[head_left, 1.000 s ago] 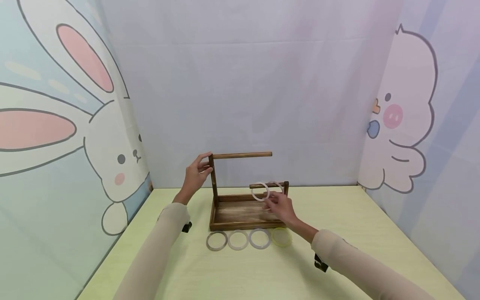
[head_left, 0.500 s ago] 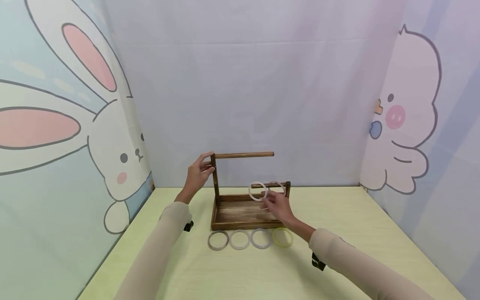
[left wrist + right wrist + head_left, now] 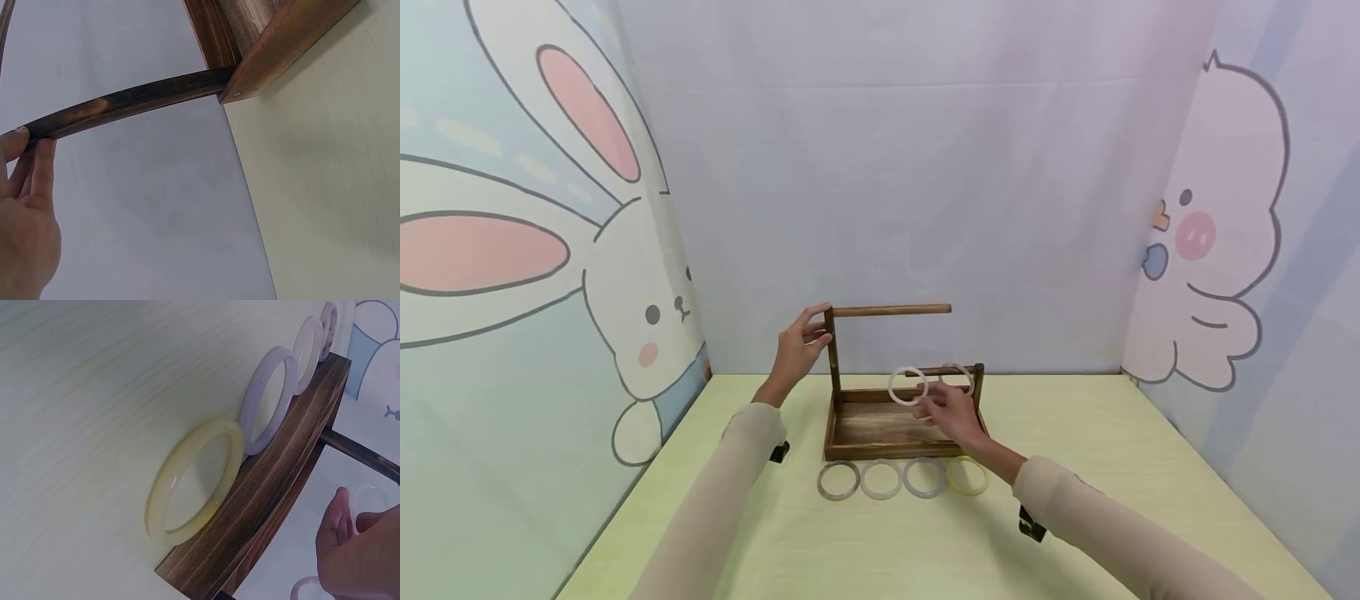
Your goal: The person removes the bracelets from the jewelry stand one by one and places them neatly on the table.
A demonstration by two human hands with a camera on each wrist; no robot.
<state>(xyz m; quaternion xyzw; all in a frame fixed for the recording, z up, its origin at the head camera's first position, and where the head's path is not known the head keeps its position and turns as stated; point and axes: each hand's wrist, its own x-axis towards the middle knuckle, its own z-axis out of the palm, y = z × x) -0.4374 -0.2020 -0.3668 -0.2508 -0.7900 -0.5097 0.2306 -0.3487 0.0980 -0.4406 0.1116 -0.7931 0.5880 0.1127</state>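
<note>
A brown wooden rack (image 3: 880,452) has a long upper bar (image 3: 891,311) and a shorter lower bar (image 3: 928,371) above its tray. My left hand (image 3: 795,352) holds the top of its left post (image 3: 125,103) between thumb and fingers. My right hand (image 3: 951,412) pinches a whitish bangle (image 3: 891,387) at the lower bar's free end, which shows within the ring's outline. Whether the bar passes through it I cannot tell. A pale pink bangle (image 3: 972,383) hangs on that bar near the right post. The right wrist view shows my right hand (image 3: 362,550) partly, beyond the tray.
Along the rack's front lie a grey-brown bangle (image 3: 838,498), a whitish one (image 3: 882,497), a lavender one (image 3: 926,496) and a yellow one (image 3: 969,493). The pale table (image 3: 880,550) meets a cloth backdrop (image 3: 880,192) behind the rack.
My right hand has drawn the whitish bangle leftward along the lower bar to its free end. My left hand keeps its hold on the post. The head view has shifted slightly.
</note>
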